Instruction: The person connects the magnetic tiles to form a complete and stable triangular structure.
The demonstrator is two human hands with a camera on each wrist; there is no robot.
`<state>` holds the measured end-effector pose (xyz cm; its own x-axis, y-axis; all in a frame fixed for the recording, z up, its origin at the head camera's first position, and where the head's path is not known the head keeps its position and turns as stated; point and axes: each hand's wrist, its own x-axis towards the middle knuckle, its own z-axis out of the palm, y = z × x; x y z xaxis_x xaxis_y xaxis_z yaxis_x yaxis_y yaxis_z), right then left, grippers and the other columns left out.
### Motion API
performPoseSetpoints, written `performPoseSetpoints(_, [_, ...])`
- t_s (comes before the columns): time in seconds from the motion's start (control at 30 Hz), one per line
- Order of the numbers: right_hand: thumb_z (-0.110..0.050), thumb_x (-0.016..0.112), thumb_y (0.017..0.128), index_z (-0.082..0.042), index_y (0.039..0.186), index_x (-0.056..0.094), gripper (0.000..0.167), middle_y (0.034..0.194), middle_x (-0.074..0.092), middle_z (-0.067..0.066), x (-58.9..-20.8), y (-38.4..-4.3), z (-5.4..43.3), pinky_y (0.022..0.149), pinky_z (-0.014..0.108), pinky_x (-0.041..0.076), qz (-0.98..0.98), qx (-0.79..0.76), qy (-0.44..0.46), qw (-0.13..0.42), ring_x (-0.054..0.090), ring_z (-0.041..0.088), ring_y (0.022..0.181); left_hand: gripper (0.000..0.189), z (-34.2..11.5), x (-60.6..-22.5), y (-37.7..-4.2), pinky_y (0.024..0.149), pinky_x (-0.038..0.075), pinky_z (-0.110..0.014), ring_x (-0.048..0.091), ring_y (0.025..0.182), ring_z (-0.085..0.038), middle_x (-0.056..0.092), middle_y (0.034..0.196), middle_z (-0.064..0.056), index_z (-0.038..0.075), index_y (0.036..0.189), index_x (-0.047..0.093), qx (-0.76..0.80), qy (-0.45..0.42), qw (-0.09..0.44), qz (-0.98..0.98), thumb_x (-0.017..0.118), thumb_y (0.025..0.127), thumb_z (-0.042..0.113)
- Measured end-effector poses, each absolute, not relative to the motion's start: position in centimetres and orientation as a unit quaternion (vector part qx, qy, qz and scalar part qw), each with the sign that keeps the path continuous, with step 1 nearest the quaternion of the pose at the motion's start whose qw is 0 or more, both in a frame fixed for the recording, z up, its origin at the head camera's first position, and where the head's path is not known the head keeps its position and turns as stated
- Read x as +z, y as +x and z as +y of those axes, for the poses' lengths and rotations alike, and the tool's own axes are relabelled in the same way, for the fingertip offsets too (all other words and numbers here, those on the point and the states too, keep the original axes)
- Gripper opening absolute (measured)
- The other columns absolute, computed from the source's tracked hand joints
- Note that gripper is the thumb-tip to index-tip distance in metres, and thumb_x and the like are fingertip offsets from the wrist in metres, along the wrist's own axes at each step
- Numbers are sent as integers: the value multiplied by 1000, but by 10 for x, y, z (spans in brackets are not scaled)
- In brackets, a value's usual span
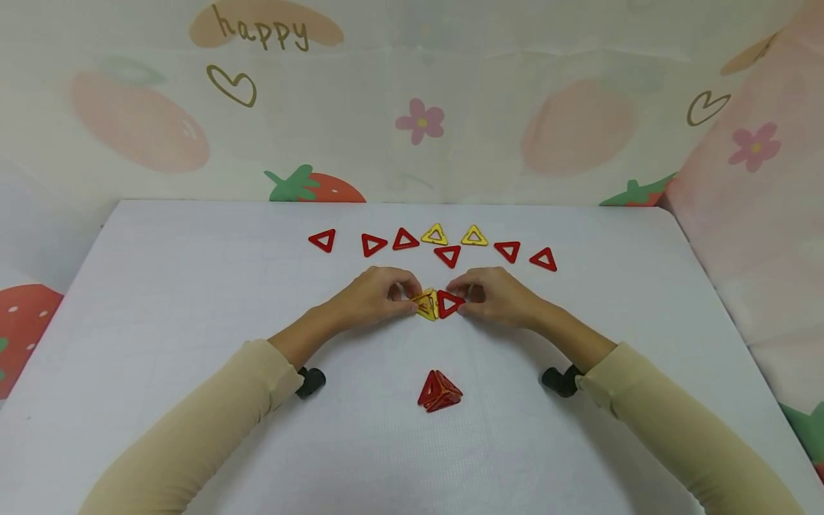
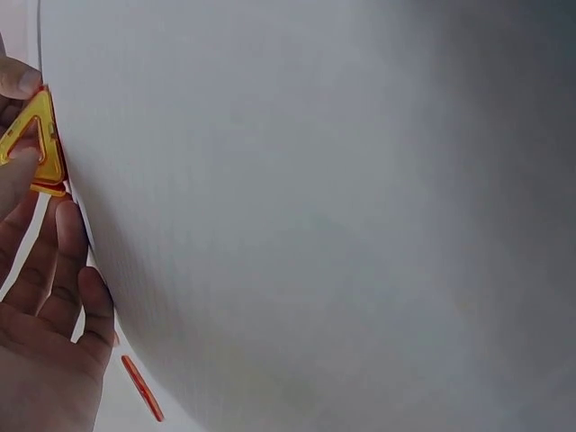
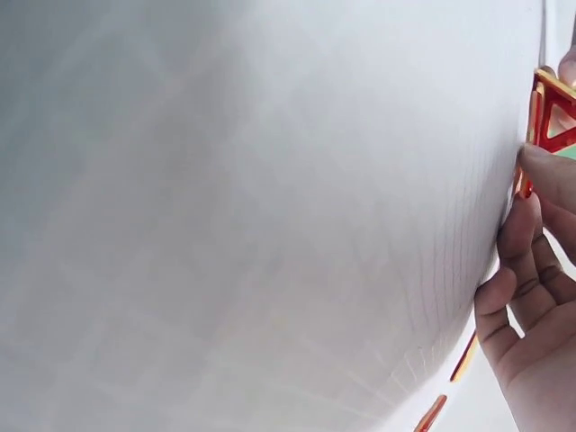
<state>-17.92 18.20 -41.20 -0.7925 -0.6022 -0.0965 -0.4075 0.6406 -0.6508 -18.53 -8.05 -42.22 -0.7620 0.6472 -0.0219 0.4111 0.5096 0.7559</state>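
In the head view, my left hand [image 1: 373, 295] pinches yellow triangular magnetic tiles [image 1: 433, 312] that are joined into a small raised shape, thumb at the near side and fingers at the far side. Against its right side sits a red triangular tile [image 1: 440, 306], whose right tip my right hand [image 1: 505, 297] pinches. The left wrist view shows a yellow tile [image 2: 54, 164] standing tilted at the left fingertips. Part of the red tile [image 3: 543, 135] shows by the right fingers in the right wrist view. Nearer the body stands a red pyramid [image 1: 440, 393] of such tiles.
Behind the hands lies a loose row of flat triangular tiles: several red ones, such as the leftmost red tile [image 1: 330, 241], and two yellow ones, including the right yellow tile [image 1: 474, 242]. A patterned curtain [image 1: 476, 157] hangs along the back of the white table [image 1: 193, 286].
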Motion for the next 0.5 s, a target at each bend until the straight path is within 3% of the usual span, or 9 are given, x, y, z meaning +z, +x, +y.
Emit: performPoseSetpoints(0.5, [-7,78,85,-5,121,69,37,91,63,1,-411,-180,182,70,27,49,880,-355,-281,141,56,18,79,15,-82,-422,-185,77,48,-28,57,83,-16,69,97,2,10,104,72,387,311,155,854,74,90,13])
